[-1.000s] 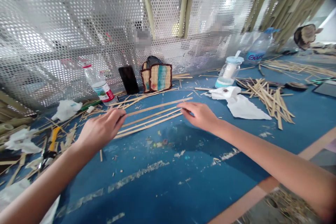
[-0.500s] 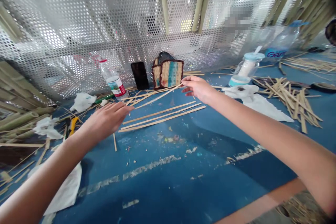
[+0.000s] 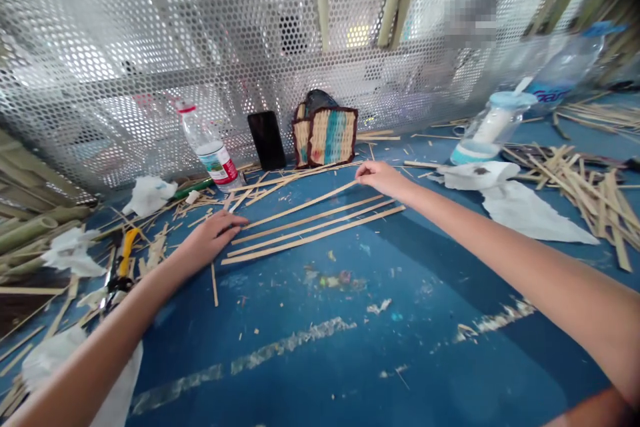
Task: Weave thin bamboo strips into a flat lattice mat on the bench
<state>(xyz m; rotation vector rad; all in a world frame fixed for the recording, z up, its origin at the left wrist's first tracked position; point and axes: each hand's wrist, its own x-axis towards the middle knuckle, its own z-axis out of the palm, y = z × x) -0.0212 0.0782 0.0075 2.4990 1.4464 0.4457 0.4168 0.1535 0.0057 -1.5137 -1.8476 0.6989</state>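
My right hand (image 3: pixel 383 179) pinches the right end of a thin bamboo strip (image 3: pixel 305 203). At the strip's left end, my left hand (image 3: pixel 213 232) has its fingertips closed together on it, low over the blue table (image 3: pixel 300 307). Nearer to me lie three more pale strips, roughly parallel: a back strip (image 3: pixel 310 219), a middle strip (image 3: pixel 307 231) and a front strip (image 3: pixel 315 235). Behind the held strip is a loose bunch of bamboo strips (image 3: pixel 270 185). A short strip (image 3: pixel 215 283) lies just below my left hand.
Along the mesh panel (image 3: pixel 200 60) stand a red-capped bottle (image 3: pixel 213 157), a phone (image 3: pixel 267 140) and a woven striped piece (image 3: pixel 333 137). To the right are a blue-lidded jar (image 3: pixel 487 130), tissue (image 3: pixel 530 203) and piled strips (image 3: pixel 585 193). A yellow-handled tool (image 3: pixel 127 252) lies left.
My right hand has come lower and nearer with the strip, which now lies closer alongside the other three. My left hand has lowered and its fingers have closed on the strip's left end.
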